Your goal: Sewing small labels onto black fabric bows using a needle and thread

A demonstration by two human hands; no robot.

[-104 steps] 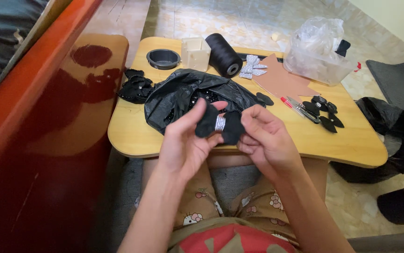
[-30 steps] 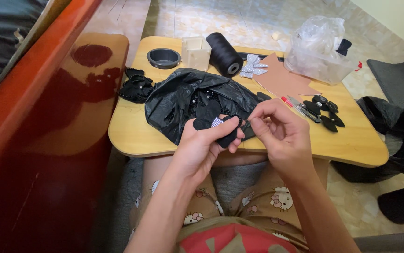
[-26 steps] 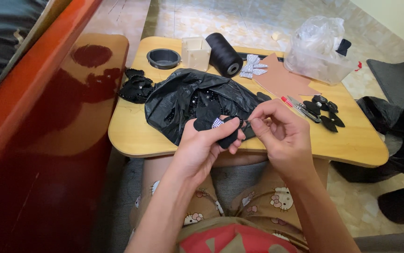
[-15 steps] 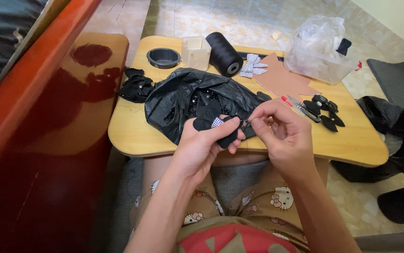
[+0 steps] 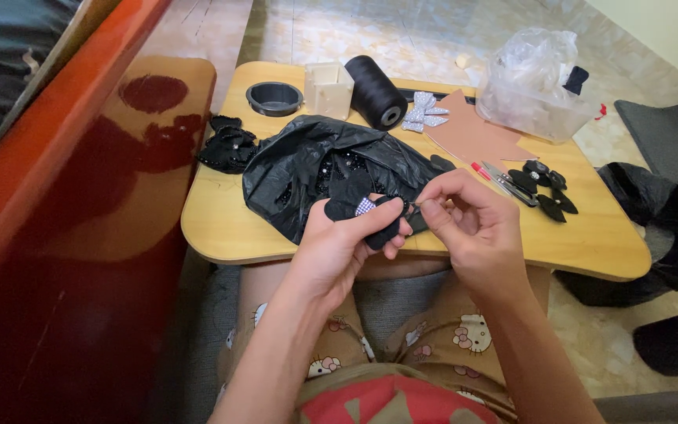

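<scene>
now our left hand [image 5: 337, 250] clamps the black bow [image 5: 355, 208] in its fingers, our right hand [image 5: 465, 228] pinching just beside it.

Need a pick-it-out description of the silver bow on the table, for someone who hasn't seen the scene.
Start at the small wooden table over the person's lap and go to its far edge. Just right of the big black thread spool, at the edge of the brown card sheet, lies the silver bow. It is the only glittery silver bow; the others are black.
</scene>
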